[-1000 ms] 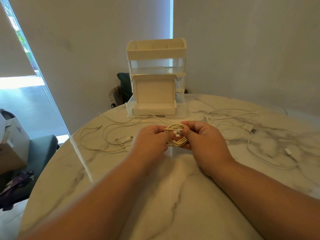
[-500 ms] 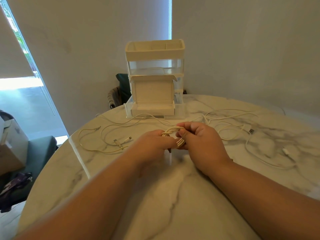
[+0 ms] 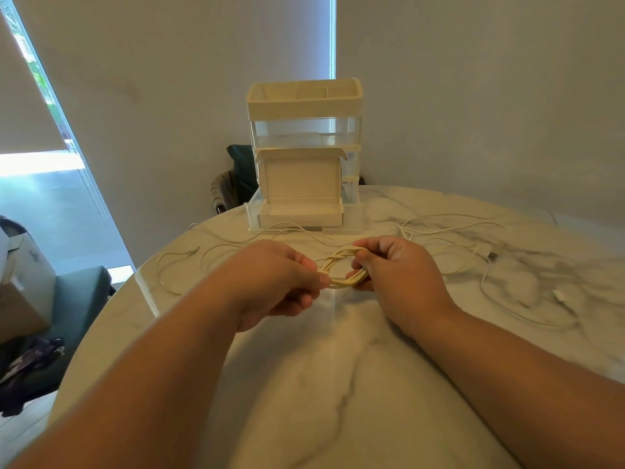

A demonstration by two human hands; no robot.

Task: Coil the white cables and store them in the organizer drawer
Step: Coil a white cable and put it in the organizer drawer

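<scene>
White cable coil (image 3: pixel 341 269) is held over the marble table (image 3: pixel 338 384), the left hand (image 3: pixel 274 279) pinching its left end and the right hand (image 3: pixel 395 270) curled round its right. It hangs near the far edge, before the open organizer drawer (image 3: pixel 301 219).
</scene>
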